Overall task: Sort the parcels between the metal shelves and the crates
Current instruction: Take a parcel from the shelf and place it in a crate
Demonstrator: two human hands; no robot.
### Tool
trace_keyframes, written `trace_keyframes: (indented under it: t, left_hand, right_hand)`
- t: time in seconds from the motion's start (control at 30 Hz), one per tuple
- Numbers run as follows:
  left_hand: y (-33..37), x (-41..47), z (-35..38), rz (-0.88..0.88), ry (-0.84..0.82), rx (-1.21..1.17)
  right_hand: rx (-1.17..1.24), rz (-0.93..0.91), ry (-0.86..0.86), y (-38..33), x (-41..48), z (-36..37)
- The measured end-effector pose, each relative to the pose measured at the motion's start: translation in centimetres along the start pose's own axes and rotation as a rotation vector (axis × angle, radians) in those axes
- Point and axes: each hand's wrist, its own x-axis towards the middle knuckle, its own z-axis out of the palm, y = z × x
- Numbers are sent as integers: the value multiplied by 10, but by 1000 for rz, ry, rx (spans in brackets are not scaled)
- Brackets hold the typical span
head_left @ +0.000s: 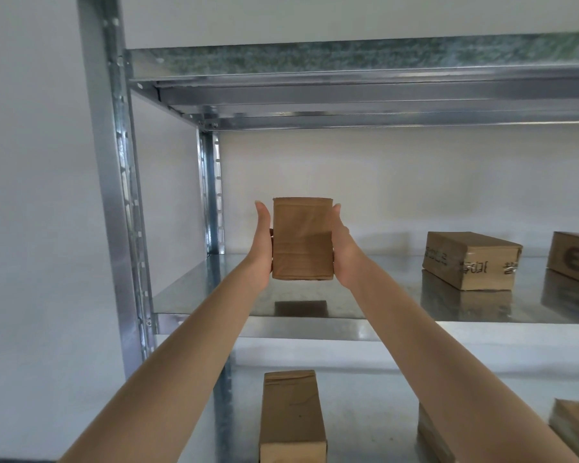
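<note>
Both arms are stretched out toward the metal shelf, and a small brown parcel is pressed between the two palms, the left hand flat on its left side and the right hand flat on its right, fingers pointing up and away. Neither hand is nearer than the other; they meet the parcel at about the same height and reach. The parcel is held with its long axis upright, and its bottom edge hangs clear above the left end of the middle shelf, with a dark reflection on the metal straight beneath it. So the thing to judge is that gap: the parcel looks to need only to come straight down onto the bare patch, well left of the printed box lying on the same shelf. That box carries dark printed characters on its near side, seemingly upside down, and I cannot read them. A further box at the right edge shows a round dark mark, also unreadable. The held parcel is wrapped in plain brown tape with no writing visible. On the lower shelf, nearer me, another plain box lies lengthways.
</note>
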Motion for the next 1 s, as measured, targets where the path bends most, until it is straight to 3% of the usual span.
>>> trace_keyframes:
  t: [0.23, 0.77, 1.0]
  left_hand:
    - [1, 1, 5, 19, 44, 12]
    - [-11, 28, -6, 31, 171, 81]
    - [-5, 15, -8, 46, 50, 45]
  right_hand:
    - [-37, -6, 28, -15, -45, 0]
    - [95, -63, 56, -1, -28, -2]
    - [86, -150, -4, 2, -30, -6]
